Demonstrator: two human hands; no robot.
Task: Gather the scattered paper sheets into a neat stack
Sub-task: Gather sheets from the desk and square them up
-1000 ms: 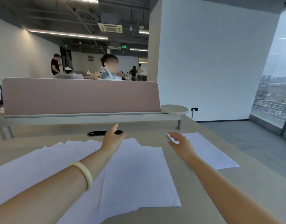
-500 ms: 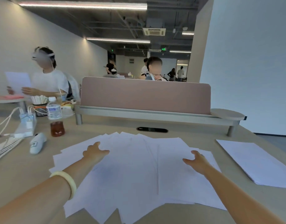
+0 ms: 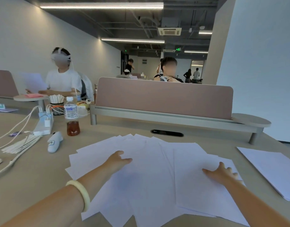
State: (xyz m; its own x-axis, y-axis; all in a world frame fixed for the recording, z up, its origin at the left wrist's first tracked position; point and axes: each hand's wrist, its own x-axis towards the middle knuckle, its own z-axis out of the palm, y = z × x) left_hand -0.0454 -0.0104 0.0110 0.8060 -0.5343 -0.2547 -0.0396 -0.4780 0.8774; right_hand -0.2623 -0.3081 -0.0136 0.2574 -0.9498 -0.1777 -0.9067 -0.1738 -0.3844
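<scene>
White paper sheets (image 3: 149, 169) lie fanned across the worktop (image 3: 34, 177) with the left grip (image 3: 118, 159) and right grip (image 3: 222, 173) resting flat on them, released, holding nothing, so sweeping both inward evenly with light pressure should bunch them without creasing.

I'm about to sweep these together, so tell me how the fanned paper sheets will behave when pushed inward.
The paper sheets look thin and overlap, so they will probably slide over one another, not move as one. Pushed edge-on by the left hand and right hand, they may buckle.
</scene>
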